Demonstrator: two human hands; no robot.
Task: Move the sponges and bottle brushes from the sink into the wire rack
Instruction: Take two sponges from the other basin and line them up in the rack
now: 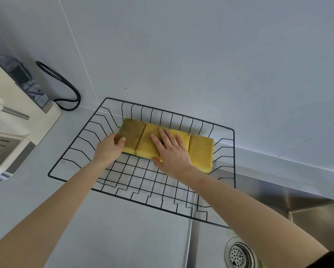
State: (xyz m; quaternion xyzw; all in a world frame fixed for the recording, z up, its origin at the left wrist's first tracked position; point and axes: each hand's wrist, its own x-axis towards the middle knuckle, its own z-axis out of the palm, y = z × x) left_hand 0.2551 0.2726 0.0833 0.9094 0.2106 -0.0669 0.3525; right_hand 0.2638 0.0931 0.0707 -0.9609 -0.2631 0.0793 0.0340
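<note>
Now four yellow rectangular foam sponges (201,151), with darker scouring faces up, lie side by side along the far, 12 o'clock side of the black wire rack (234,171) on the grey tabletop (104,219). The left hand (110,147) has its grip closed on the 9 o'clock end sponge, thumb behind and fingers in front. The right hand (172,151) lies flat and open on the two middle sponges, gripping nothing. These sponges look light, soft and springy, maybe wet; I would pinch them by the long sides. No bottle brushes show; the steel sink (298,200) at 4 o'clock is only partly visible.
</note>
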